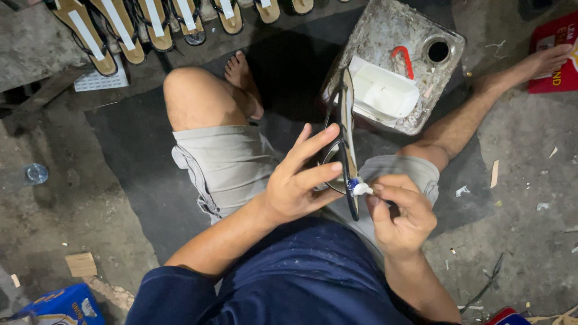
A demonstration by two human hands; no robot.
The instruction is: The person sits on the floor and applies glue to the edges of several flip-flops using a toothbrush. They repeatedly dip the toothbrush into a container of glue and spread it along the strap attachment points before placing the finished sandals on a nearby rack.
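I'm steadying a sandal sole (345, 129) edge-up over my lap, my left hand (295, 180) half open, fingers splayed along its side. My right hand (400, 210) is pinching shut on a small brush (360, 188) with a white tip touching the sole's edge. The sole looks light and bendy, probably tacky with glue; best gripped by its flat faces. A grimy can (394, 57) with a white tray (385, 90) is sitting ahead, a red packet (557, 51) far right, a blue box (60, 307) lower left.
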